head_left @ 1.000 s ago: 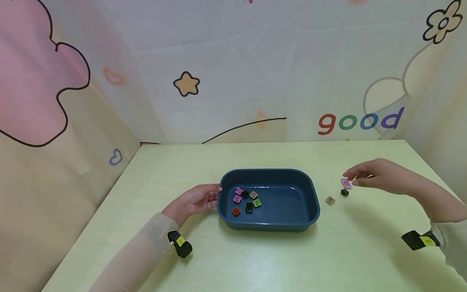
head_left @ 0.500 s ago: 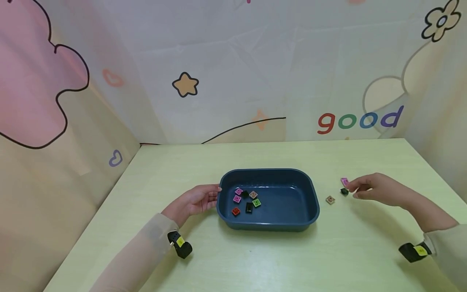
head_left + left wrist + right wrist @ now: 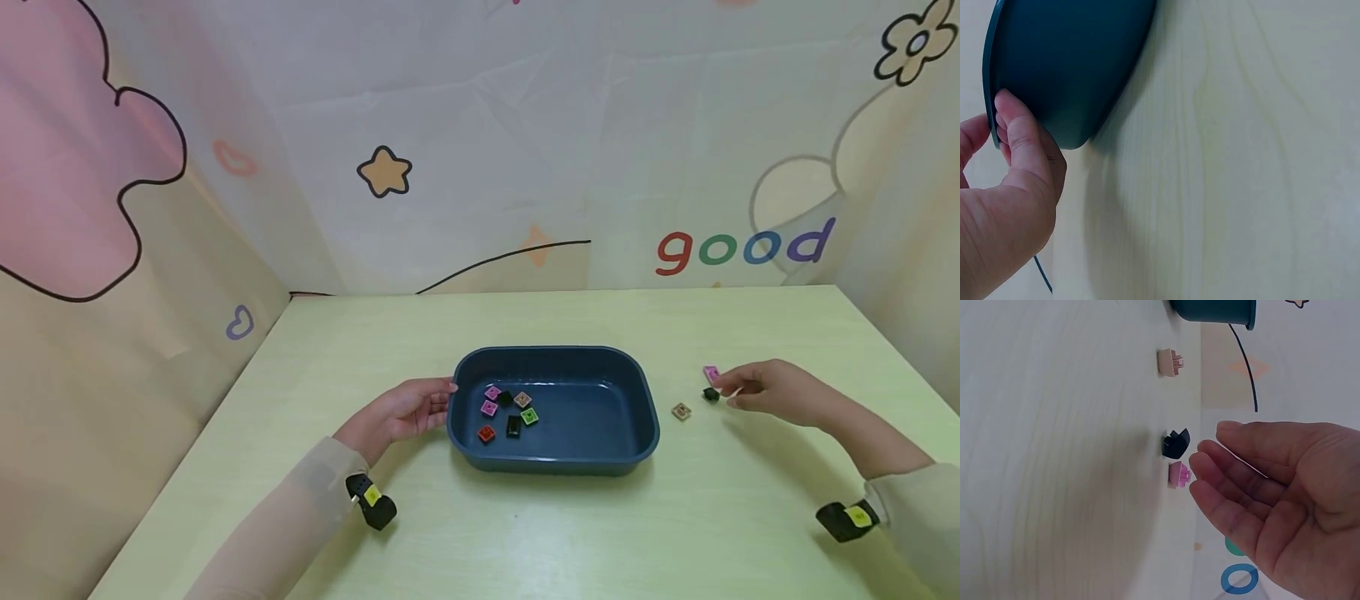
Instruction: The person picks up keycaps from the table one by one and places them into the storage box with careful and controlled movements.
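My left hand (image 3: pixel 401 411) pinches the left rim of a dark blue plastic basin (image 3: pixel 577 467), thumb on one side and fingers on the other, as the left wrist view shows. To the basin's right, my right hand (image 3: pixel 780 390) hovers with loosely bent fingers and nothing between thumb and fingertips. Below those fingertips lie a pink keycap (image 3: pixel 711 373) and a black keycap (image 3: pixel 711 395), close together. A beige keycap (image 3: pixel 681 411) rests nearer the basin. In the right wrist view the fingertips (image 3: pixel 1200 459) appear just apart from the black keycap (image 3: pixel 1175 444) and the pink keycap (image 3: pixel 1179 475).
Several keycaps lie inside the basin's left half, among them a red keycap (image 3: pixel 486 433), a green keycap (image 3: pixel 529 416) and a black keycap (image 3: pixel 513 426). The pale wooden table (image 3: pixel 570 542) ends at a printed cloth backdrop (image 3: pixel 480 167). Cloth also flanks both sides.
My right hand has come lower and toward me, now beside the pink and black keycaps. The left hand, basin and keycaps have stayed put.
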